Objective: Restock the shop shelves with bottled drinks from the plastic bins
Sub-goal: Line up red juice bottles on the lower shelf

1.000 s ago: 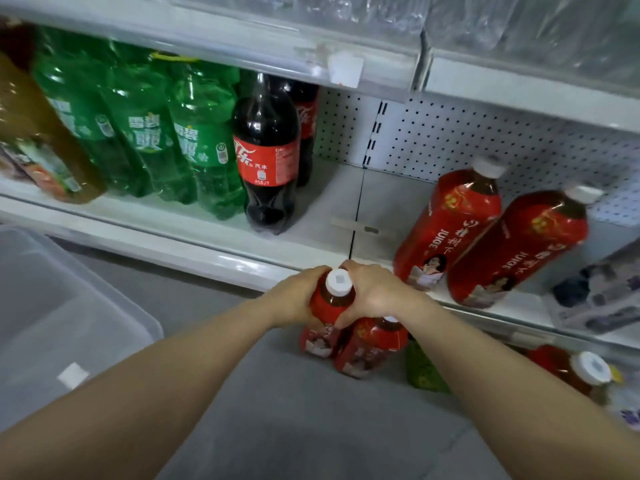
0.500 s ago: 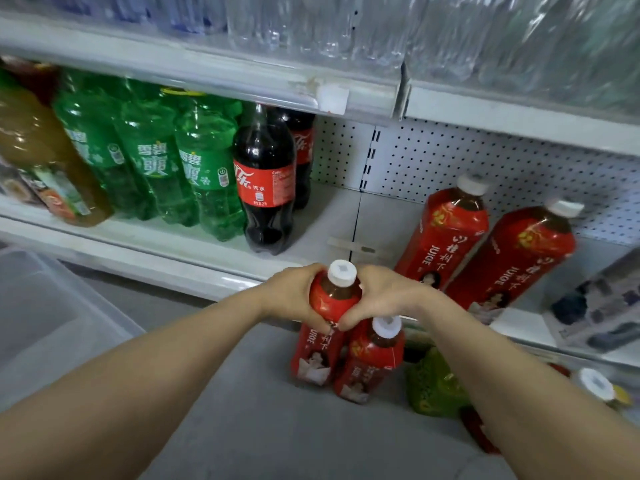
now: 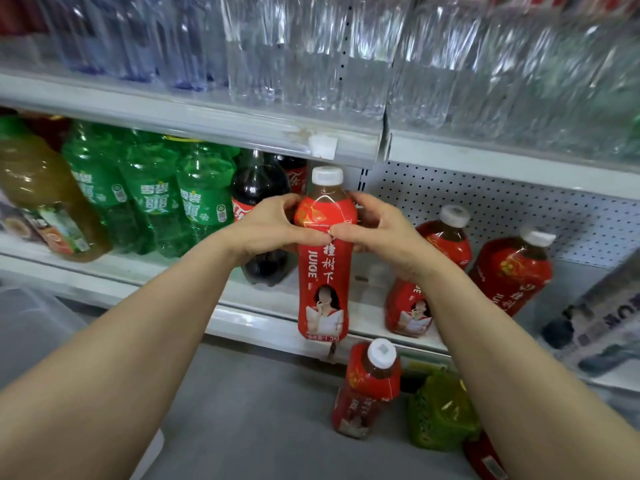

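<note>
I hold a red-labelled juice bottle (image 3: 323, 271) with a white cap upright in the air, in front of the middle shelf (image 3: 242, 317). My left hand (image 3: 273, 226) grips its shoulder from the left and my right hand (image 3: 377, 230) from the right. Two matching red juice bottles (image 3: 446, 244) (image 3: 512, 271) stand on the shelf to the right. Another red juice bottle (image 3: 367, 389) stands on the grey floor below, beside a green bottle (image 3: 440, 410).
Green soda bottles (image 3: 152, 195), a dark cola bottle (image 3: 259, 188) and an amber drink bottle (image 3: 45, 192) fill the shelf's left. Clear water bottles (image 3: 311, 53) line the upper shelf. A clear plastic bin (image 3: 31, 327) sits at the left. A grey pack (image 3: 602, 317) lies at the right.
Both hands have lifted the red juice bottle from the floor, away from the bottle beside it, up to shelf height. The view has tilted upward.
</note>
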The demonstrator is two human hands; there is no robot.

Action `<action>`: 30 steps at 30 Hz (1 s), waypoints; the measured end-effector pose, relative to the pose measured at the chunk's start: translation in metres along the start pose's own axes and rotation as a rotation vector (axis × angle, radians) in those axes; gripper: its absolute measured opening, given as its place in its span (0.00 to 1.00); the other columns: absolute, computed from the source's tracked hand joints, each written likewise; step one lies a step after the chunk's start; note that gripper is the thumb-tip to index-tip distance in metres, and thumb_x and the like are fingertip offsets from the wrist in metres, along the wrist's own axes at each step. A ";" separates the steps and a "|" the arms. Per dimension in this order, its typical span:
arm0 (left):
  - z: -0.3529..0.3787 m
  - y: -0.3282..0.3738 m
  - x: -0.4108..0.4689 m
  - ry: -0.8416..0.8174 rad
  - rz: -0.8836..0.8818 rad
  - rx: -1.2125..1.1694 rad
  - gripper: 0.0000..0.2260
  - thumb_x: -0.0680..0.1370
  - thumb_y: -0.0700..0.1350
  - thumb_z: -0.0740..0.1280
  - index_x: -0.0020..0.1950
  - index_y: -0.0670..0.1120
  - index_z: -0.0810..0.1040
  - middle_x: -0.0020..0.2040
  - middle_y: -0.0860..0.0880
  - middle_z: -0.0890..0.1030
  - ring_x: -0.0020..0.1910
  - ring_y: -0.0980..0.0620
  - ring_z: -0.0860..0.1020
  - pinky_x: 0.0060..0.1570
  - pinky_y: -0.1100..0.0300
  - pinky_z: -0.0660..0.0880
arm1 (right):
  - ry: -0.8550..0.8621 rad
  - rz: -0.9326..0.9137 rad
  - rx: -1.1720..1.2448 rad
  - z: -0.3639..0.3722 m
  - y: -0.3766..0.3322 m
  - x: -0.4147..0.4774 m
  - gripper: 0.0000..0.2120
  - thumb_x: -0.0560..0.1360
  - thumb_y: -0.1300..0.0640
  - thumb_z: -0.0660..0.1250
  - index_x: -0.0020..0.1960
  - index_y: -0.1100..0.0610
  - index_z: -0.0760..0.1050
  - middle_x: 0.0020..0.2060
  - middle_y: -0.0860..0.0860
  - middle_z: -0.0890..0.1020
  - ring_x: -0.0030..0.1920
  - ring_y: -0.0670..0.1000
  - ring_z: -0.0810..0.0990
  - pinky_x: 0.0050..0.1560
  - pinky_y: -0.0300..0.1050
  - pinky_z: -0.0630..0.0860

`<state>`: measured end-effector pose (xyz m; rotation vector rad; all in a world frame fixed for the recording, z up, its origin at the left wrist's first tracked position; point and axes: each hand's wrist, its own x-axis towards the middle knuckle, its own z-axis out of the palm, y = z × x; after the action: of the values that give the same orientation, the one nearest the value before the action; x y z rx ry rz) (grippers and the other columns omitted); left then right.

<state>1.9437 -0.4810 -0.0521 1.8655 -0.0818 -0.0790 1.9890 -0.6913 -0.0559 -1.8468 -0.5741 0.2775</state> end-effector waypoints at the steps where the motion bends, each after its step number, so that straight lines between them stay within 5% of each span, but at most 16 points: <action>1: -0.001 0.000 0.001 0.004 0.009 -0.002 0.36 0.62 0.45 0.81 0.68 0.43 0.73 0.53 0.49 0.85 0.52 0.52 0.84 0.53 0.53 0.81 | 0.000 -0.015 -0.007 0.000 -0.001 0.002 0.41 0.68 0.51 0.79 0.77 0.53 0.65 0.64 0.52 0.80 0.60 0.50 0.81 0.47 0.41 0.80; 4: -0.001 -0.003 0.004 0.008 0.038 0.023 0.34 0.66 0.39 0.80 0.69 0.44 0.72 0.55 0.50 0.84 0.52 0.56 0.83 0.52 0.62 0.80 | -0.015 -0.018 0.007 0.002 0.006 0.006 0.43 0.69 0.53 0.79 0.78 0.53 0.62 0.69 0.53 0.76 0.67 0.51 0.77 0.64 0.52 0.78; 7: 0.000 -0.014 0.010 0.009 0.055 0.034 0.36 0.66 0.36 0.80 0.71 0.45 0.70 0.56 0.51 0.83 0.53 0.58 0.83 0.51 0.66 0.78 | -0.037 0.008 0.020 0.007 0.016 0.010 0.46 0.68 0.53 0.80 0.79 0.50 0.61 0.71 0.52 0.74 0.70 0.50 0.74 0.71 0.55 0.72; 13: 0.001 -0.032 0.030 -0.002 0.073 0.091 0.40 0.66 0.39 0.81 0.74 0.47 0.66 0.60 0.50 0.81 0.57 0.56 0.81 0.58 0.59 0.78 | -0.016 0.036 0.094 0.012 0.034 0.018 0.42 0.72 0.63 0.76 0.79 0.50 0.59 0.66 0.42 0.74 0.68 0.42 0.73 0.68 0.41 0.72; 19: 0.001 -0.048 0.045 -0.003 0.081 0.089 0.40 0.68 0.40 0.80 0.75 0.48 0.64 0.59 0.49 0.82 0.56 0.54 0.82 0.60 0.54 0.78 | 0.013 0.035 0.153 0.018 0.054 0.031 0.43 0.72 0.63 0.76 0.80 0.50 0.58 0.73 0.49 0.70 0.73 0.46 0.70 0.75 0.52 0.67; 30: -0.003 -0.067 0.060 0.047 0.079 0.110 0.46 0.68 0.41 0.79 0.80 0.48 0.57 0.66 0.49 0.77 0.62 0.55 0.78 0.64 0.57 0.75 | 0.005 0.038 0.133 0.019 0.060 0.048 0.41 0.74 0.63 0.75 0.80 0.47 0.58 0.74 0.53 0.70 0.72 0.48 0.72 0.68 0.44 0.74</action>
<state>2.0047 -0.4641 -0.1164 1.9703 -0.1293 0.0244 2.0364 -0.6669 -0.1143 -1.7302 -0.5055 0.3283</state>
